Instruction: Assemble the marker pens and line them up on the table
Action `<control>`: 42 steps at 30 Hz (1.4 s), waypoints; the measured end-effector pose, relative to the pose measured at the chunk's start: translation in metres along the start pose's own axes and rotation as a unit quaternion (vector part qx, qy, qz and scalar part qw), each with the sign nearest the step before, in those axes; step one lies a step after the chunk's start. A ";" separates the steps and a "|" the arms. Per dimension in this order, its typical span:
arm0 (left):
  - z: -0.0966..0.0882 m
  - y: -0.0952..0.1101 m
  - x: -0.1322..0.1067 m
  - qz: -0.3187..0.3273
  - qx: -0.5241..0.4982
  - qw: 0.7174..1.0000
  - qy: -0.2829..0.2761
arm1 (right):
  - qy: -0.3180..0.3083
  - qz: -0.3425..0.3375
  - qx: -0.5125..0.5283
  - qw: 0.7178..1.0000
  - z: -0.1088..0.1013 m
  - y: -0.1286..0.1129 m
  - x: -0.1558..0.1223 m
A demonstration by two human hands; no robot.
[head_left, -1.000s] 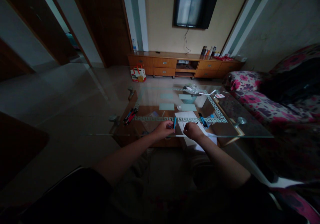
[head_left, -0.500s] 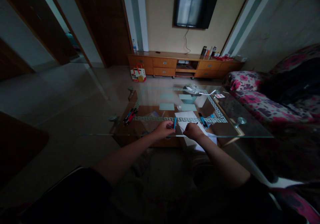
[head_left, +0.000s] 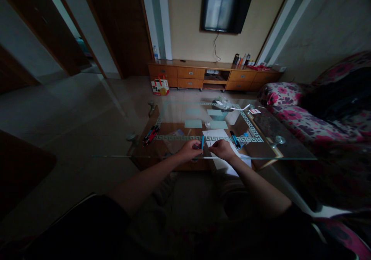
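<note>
My left hand (head_left: 189,150) is closed around a light blue pen (head_left: 202,141) that sticks up from the fist, resting at the near edge of the glass coffee table (head_left: 278,152). My right hand (head_left: 222,150) sits just to the right, fingers pinched, on a white sheet of paper (head_left: 216,137); what it pinches is too small to name. The two hands nearly touch.
A blue and black pen (head_left: 235,139) lies right of the paper. Several red and black pens (head_left: 150,135) lie at the table's left. A small bowl (head_left: 222,106) and scraps stand at the far end. A floral sofa (head_left: 304,117) runs along the right; a TV cabinet (head_left: 214,75) stands behind.
My right hand has shifted slightly left toward my left hand, and the small dark tip that showed above it is no longer visible. The left hand has stayed put.
</note>
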State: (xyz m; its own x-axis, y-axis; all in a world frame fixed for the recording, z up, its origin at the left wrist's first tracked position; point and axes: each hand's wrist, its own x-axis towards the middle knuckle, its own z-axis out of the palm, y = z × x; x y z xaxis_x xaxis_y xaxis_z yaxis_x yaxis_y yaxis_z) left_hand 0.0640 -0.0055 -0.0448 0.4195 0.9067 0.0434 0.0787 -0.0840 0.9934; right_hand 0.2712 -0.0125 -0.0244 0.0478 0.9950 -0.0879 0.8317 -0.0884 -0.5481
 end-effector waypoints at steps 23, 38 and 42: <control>0.001 0.011 -0.006 -0.032 -0.034 0.999 -0.013 | -0.047 0.052 0.590 0.804 -0.009 -0.026 -0.013; 0.001 0.010 -0.006 -0.044 -0.022 0.998 -0.027 | 0.004 0.025 0.573 0.819 -0.009 -0.024 -0.012; 0.001 0.006 -0.005 -0.035 -0.012 0.999 -0.033 | 0.005 0.028 0.573 0.819 -0.010 -0.026 -0.013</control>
State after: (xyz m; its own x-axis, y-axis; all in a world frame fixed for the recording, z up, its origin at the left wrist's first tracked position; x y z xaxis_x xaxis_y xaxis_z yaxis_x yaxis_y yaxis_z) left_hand 0.0631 -0.0106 -0.0387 0.4727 0.8806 -0.0335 0.0896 -0.0102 0.9959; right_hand 0.2547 -0.0223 -0.0011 0.0779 0.9876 -0.1363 -0.2380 -0.1144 -0.9645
